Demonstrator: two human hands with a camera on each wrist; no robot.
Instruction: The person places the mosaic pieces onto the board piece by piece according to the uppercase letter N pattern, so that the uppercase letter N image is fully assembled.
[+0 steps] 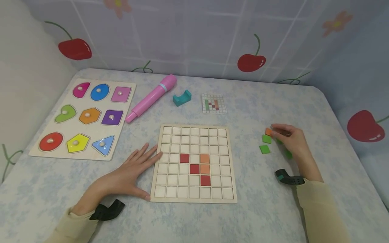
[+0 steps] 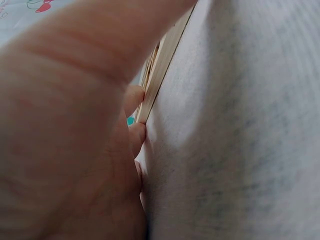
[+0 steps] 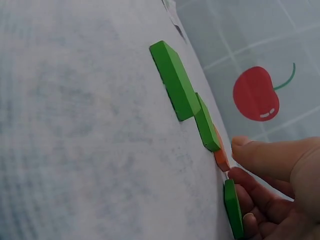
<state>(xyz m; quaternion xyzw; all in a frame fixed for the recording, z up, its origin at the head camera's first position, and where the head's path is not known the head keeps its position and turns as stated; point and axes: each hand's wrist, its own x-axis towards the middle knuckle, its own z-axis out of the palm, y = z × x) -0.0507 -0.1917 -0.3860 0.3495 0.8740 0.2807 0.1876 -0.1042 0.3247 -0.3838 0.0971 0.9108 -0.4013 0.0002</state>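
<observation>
A wooden grid board (image 1: 194, 199) lies on the table with red tiles (image 1: 184, 158) and orange tiles (image 1: 205, 158) in some cells. Against its left edge rests my left hand (image 1: 130, 173), fingers spread; the left wrist view shows fingertips touching the board's side (image 2: 160, 75). On the right, my right hand (image 1: 290, 140) reaches down to a loose orange tile (image 1: 268, 131), its fingertips beside it. In the right wrist view the thumb (image 3: 265, 155) stands apart from that tile. Around it lie several green tiles (image 1: 265, 149), some partly hidden under the hand.
Behind the board lies a small pattern card (image 1: 214, 103). To its left are a teal holder (image 1: 182, 98) and a pink microphone-shaped stick (image 1: 152, 98). A knobbed shape puzzle (image 1: 83, 119) takes up the table's left side. A cherry-patterned wall (image 1: 194, 40) closes the back.
</observation>
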